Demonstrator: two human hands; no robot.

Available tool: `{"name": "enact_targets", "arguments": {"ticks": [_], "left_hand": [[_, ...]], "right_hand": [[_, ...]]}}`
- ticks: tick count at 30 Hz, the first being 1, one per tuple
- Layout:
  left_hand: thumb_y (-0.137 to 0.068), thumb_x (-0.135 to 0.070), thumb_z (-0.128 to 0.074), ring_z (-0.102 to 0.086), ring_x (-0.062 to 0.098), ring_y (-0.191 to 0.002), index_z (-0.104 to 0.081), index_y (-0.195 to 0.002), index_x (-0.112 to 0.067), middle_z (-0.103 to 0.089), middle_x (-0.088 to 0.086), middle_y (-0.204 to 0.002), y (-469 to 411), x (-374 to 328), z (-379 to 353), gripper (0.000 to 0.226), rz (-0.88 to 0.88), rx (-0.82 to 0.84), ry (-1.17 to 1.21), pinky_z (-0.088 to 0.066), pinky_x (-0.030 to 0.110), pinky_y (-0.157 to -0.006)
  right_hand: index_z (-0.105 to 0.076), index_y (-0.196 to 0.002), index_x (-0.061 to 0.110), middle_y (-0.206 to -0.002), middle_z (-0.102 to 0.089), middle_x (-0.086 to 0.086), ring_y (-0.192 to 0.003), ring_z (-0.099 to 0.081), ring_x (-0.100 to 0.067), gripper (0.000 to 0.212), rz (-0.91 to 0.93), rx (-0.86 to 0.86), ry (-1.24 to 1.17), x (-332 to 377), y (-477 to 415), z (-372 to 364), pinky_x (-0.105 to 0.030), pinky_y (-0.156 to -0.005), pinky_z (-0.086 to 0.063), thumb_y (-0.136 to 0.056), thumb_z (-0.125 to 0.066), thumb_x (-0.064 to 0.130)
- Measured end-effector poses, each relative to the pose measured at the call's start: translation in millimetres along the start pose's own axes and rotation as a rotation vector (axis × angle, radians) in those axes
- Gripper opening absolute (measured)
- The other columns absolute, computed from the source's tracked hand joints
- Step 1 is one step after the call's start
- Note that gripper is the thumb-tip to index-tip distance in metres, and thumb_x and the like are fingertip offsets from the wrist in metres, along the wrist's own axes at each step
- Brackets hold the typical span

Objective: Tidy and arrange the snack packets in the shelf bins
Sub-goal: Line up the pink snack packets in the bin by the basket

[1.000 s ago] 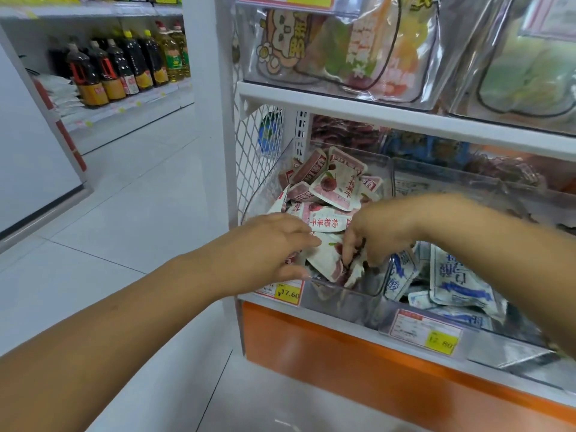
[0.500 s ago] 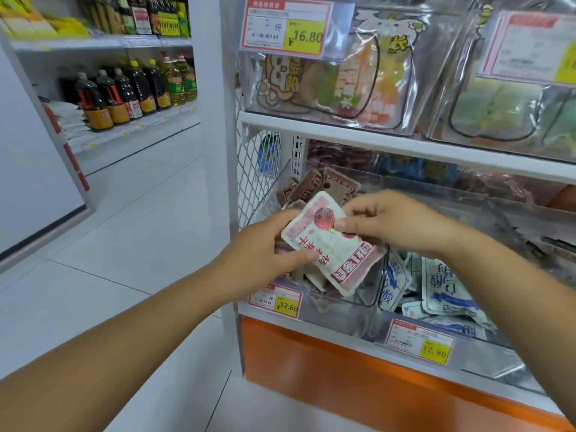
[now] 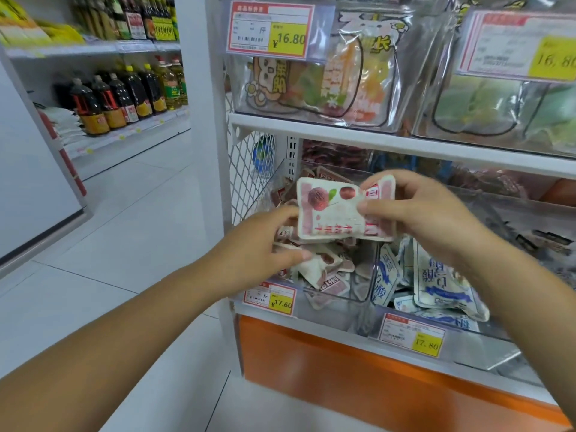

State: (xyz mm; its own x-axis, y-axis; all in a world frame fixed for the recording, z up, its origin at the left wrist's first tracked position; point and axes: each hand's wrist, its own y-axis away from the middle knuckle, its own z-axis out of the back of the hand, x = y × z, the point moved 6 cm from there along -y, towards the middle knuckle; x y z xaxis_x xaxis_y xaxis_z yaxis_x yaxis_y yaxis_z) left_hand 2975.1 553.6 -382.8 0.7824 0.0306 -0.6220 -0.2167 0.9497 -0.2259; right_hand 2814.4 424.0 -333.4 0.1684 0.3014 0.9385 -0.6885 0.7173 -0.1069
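Right hand (image 3: 417, 213) has a packet (image 3: 333, 213) pinched by its right end, thumb in front and fingers behind, held up flat just above the left bin (image 3: 358, 296). The packet is white with pink edges and a red fruit picture at the top. There's red Chinese text along the bottom, too blurry to read.

Left hand (image 3: 258, 244) is curled at the packet's left edge, fingertips touching or nearly touching it and thumb down on the pile (image 3: 321, 266) of the same pink packets in that bin. Honestly can't tell if it's actually gripping anything.

The tag (image 3: 269, 299) on the left bin's near side reads ¥17.60. The next bin to the right holds blue packets (image 3: 442, 282), white with blue Chinese lettering, and its tag (image 3: 413, 338) says 17.80.

On the shelf above, clear bins hold bags (image 3: 314, 85) with a cartoon animal on them, and a big tag (image 3: 271, 29) reads ¥16.80 with a 斤 on it. Another tag (image 3: 526, 48) further right shows 16.8, cut off at the edge.

Far left across the aisle there's a row of bottles (image 3: 121, 98), dark ones and yellow oil-looking ones. An orange panel (image 3: 374, 378) runs under the bins.
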Motion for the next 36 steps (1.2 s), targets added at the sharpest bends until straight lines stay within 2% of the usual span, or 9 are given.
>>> {"name": "enact_targets", "arguments": {"ticks": [3, 6, 9, 13, 17, 20, 27, 31, 36], "left_hand": [[-0.088, -0.045, -0.062, -0.041, 0.002, -0.123, -0.031, -0.147, -0.036, -0.042, -0.014, -0.144, 4, 11, -5, 0.068, -0.065, 0.163, -0.322, -0.033, 0.017, -0.097], [-0.092, -0.045, -0.058, -0.045, 0.009, -0.122, -0.037, -0.145, -0.032, -0.049, -0.009, -0.139, 7, 21, -9, 0.059, -0.098, 0.201, -0.443, -0.04, 0.027, -0.1], [-0.092, -0.043, -0.058, -0.049, 0.01, -0.115, -0.044, -0.14, -0.032, -0.055, -0.009, -0.131, 6, 23, -9, 0.052, -0.111, 0.195, -0.435, -0.044, 0.03, -0.095], [-0.091, -0.045, -0.058, -0.046, 0.01, -0.117, -0.04, -0.143, -0.032, -0.052, -0.009, -0.133, 4, 24, -9, 0.057, -0.097, 0.201, -0.428, -0.041, 0.027, -0.096], [-0.085, -0.059, -0.058, -0.045, 0.009, -0.117, -0.042, -0.141, -0.03, -0.053, -0.01, -0.131, 2, 7, -17, 0.065, -0.165, 0.19, -0.435, -0.039, 0.025, -0.097], [-0.084, -0.06, -0.059, -0.048, 0.01, -0.11, -0.052, -0.13, -0.03, -0.058, -0.009, -0.121, -4, -5, -30, 0.056, -0.188, 0.178, -0.384, -0.04, 0.029, -0.094], [-0.092, -0.048, -0.048, -0.053, 0.007, -0.099, -0.067, -0.112, -0.041, -0.07, -0.019, -0.096, -4, 3, -40, 0.029, -0.341, 0.203, -0.328, -0.042, 0.037, -0.088], [-0.094, -0.053, -0.037, -0.046, 0.003, -0.109, -0.066, -0.109, -0.043, -0.067, -0.024, -0.099, 5, 15, -39, 0.034, -0.374, 0.239, -0.358, -0.04, 0.038, -0.091], [-0.094, -0.056, -0.038, -0.045, 0.005, -0.115, -0.061, -0.117, -0.047, -0.064, -0.029, -0.109, 8, 21, -41, 0.034, -0.37, 0.247, -0.382, -0.041, 0.041, -0.092]], "right_hand": [[-0.069, -0.097, 0.033, -0.088, -0.071, 0.011, -0.074, -0.068, -0.004, 0.025, 0.069, 0.153, 0.486, 21, 3, 2, -0.028, -0.066, -0.057, -0.077, -0.078, 0.02], [-0.059, -0.091, 0.028, -0.08, -0.059, 0.012, -0.067, -0.054, -0.003, 0.022, 0.159, 0.399, 1.037, 23, 4, -32, -0.023, -0.058, -0.039, -0.08, -0.074, 0.039], [-0.043, -0.073, 0.026, -0.073, -0.049, 0.007, -0.063, -0.042, -0.007, 0.031, 0.214, 0.593, 1.263, 7, 1, -76, -0.025, -0.053, -0.029, -0.084, -0.069, 0.037], [-0.042, -0.071, 0.024, -0.073, -0.049, 0.003, -0.061, -0.041, -0.012, 0.025, 0.096, 0.825, 1.283, -26, -4, -100, -0.028, -0.055, -0.035, -0.09, -0.058, 0.025], [-0.061, -0.108, 0.01, -0.088, -0.062, 0.002, -0.073, -0.057, -0.008, 0.018, -0.268, 0.953, 0.801, -34, -9, -87, -0.021, -0.069, -0.053, -0.099, -0.051, 0.022], [-0.061, -0.113, 0.0, -0.102, -0.067, -0.008, -0.091, -0.066, -0.016, 0.024, -0.397, 1.01, 0.664, -36, -14, -81, -0.029, -0.088, -0.056, -0.101, -0.045, 0.013], [-0.069, -0.108, 0.039, -0.102, -0.064, 0.021, -0.095, -0.06, -0.002, 0.03, 0.062, 0.797, 1.035, -17, -52, -66, -0.031, -0.09, -0.047, -0.088, -0.066, 0.016], [-0.045, -0.134, 0.047, -0.133, -0.038, 0.008, -0.12, -0.04, -0.017, 0.067, 0.231, 0.912, 1.305, -50, -51, -92, -0.041, -0.096, -0.043, -0.076, -0.077, 0.037], [-0.027, -0.14, 0.035, -0.135, -0.033, 0.0, -0.118, -0.034, -0.022, 0.088, 0.524, 0.725, 1.624, -70, -65, -111, -0.041, -0.098, -0.04, -0.068, -0.075, 0.051]]}}
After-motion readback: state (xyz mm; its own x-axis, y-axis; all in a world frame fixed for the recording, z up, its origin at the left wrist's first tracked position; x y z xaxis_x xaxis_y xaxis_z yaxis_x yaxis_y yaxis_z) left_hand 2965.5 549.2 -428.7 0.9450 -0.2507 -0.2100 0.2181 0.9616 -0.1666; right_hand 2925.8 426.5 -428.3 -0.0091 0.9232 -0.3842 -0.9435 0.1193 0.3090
